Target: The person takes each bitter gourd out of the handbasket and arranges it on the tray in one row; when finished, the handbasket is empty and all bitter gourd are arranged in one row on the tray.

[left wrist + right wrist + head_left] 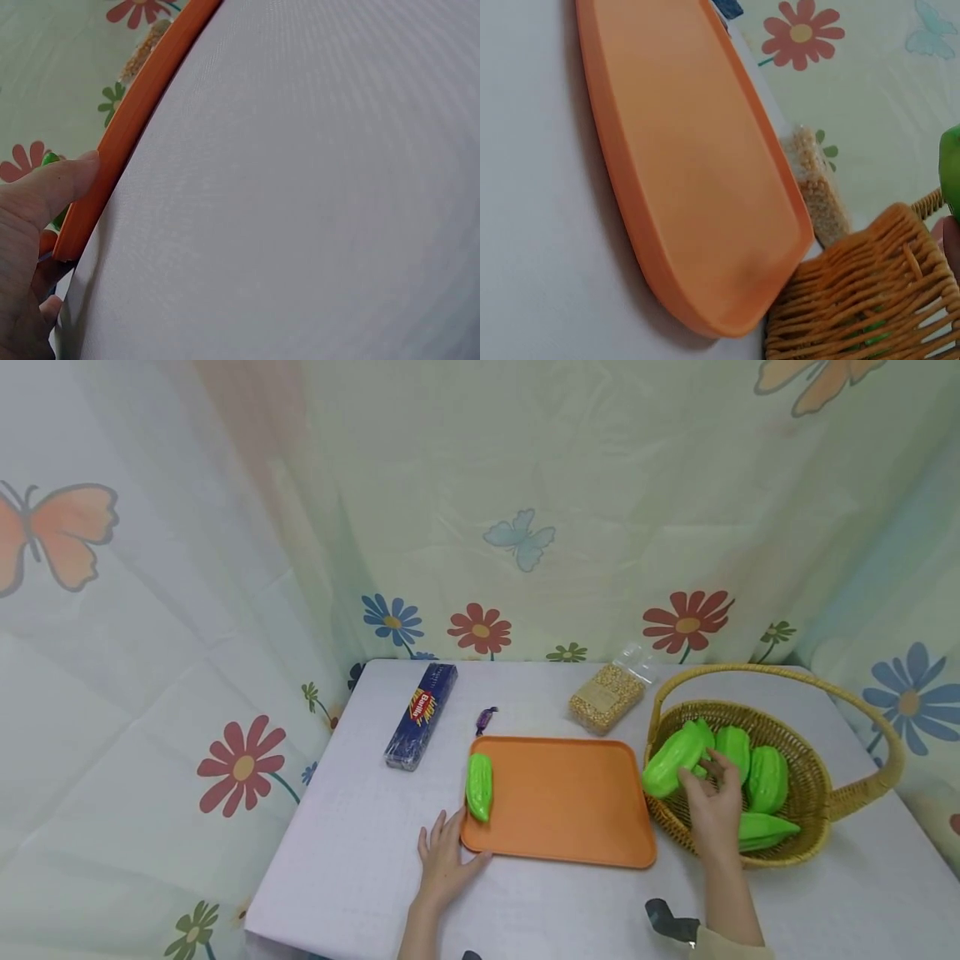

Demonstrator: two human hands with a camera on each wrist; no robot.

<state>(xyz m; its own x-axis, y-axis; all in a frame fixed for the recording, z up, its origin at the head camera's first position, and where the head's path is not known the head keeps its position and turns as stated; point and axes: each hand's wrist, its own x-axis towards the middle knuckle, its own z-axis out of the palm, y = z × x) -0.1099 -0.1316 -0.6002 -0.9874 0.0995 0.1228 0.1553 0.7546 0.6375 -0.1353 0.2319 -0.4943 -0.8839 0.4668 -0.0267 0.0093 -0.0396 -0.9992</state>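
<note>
My right hand (716, 806) grips a plump, ribbed, bright green fruit-like piece (673, 762) over the left rim of the wicker basket (813, 852). Several more green pieces (768, 779) lie inside that basket. In the right wrist view only a bit of a green piece (950, 169) shows at the edge. An orange tray (562, 793) lies flat left of the basket, with one slimmer green piece (479, 787) along its left side. My left hand (444, 867) touches the tray's near left corner, fingers spread; its thumb (71, 176) rests on the rim in the left wrist view.
Behind the tray lie a blue Barilla pasta pack (422, 717), a small purple wrapped candy (485, 720) and a clear bag of yellow grains (607, 696). The basket's tall handle (870, 722) arches over its far side. A flowered curtain hangs behind the white table (337, 860).
</note>
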